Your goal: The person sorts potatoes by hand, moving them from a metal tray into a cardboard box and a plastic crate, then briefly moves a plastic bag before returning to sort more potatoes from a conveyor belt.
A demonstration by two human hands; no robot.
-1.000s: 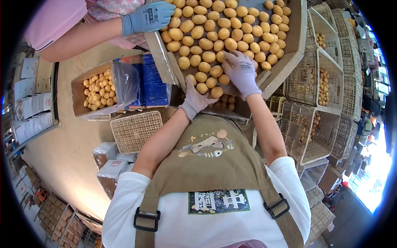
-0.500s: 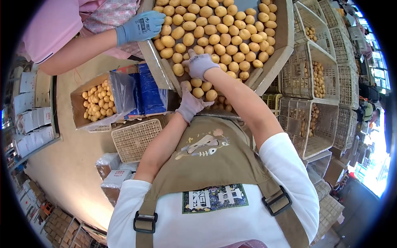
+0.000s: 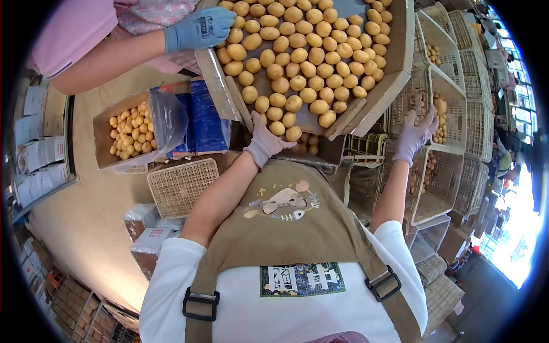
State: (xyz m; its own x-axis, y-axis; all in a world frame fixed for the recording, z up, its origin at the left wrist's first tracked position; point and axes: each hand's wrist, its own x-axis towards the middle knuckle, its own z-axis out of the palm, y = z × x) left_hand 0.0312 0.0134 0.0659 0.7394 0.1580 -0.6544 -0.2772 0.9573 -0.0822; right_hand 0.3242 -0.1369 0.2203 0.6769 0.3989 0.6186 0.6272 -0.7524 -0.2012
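Note:
Yellow potatoes (image 3: 309, 70) cover much of a sorting tray (image 3: 380, 97) with raised wooden sides. My left hand (image 3: 266, 142), in a pale glove, is at the tray's narrow front mouth, thumb and fingers spread around the nearest potatoes without gripping any. Below that mouth, more potatoes (image 3: 310, 144) lie in a container partly hidden by the tray and my apron. Out to the right, my gloved right hand (image 3: 414, 136) is over the edge of a plastic crate (image 3: 452, 123) with potatoes in it. Its fingers are apart, and I see nothing held.
A co-worker's blue-gloved hand (image 3: 206, 30) rests at the tray's left edge. A lined box of potatoes (image 3: 134, 128) stands left, beside blue packaging (image 3: 207, 117). Below is an upturned-looking woven plastic crate (image 3: 183, 187). Stacked crates (image 3: 474, 128) line the right.
My right hand has left the potatoes on the tray and swung right to the crates. Potatoes near the mouth have shifted, baring some tray surface. My left hand stays at the mouth.

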